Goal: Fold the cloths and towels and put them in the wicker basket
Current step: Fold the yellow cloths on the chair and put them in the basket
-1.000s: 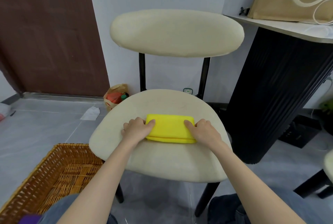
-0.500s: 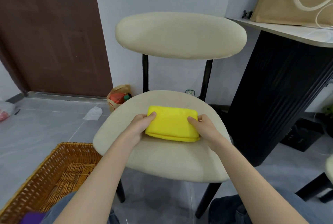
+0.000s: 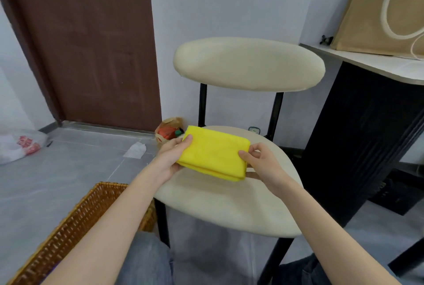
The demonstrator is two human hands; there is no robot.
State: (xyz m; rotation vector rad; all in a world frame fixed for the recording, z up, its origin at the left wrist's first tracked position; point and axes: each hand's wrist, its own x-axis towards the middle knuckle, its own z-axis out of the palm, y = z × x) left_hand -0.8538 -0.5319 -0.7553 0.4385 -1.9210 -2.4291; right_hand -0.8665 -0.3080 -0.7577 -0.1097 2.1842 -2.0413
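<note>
A folded yellow cloth (image 3: 215,154) is held in the air just above the cream seat of a chair (image 3: 224,206). My left hand (image 3: 171,158) grips its left end, thumb on top and fingers underneath. My right hand (image 3: 263,165) pinches its right end the same way. The wicker basket (image 3: 75,227) stands on the floor at the lower left, beside the chair and below my left forearm; only part of it shows.
The chair's cream backrest (image 3: 249,64) rises behind the cloth. A dark cabinet (image 3: 358,142) with a tan bag (image 3: 376,7) on top stands at the right. A brown door (image 3: 91,41), a paper bag (image 3: 168,131) and a plastic bag (image 3: 20,144) lie to the left.
Both hands have lifted the folded yellow cloth off the chair seat and carried it up and slightly left. The view has swung towards the left.
</note>
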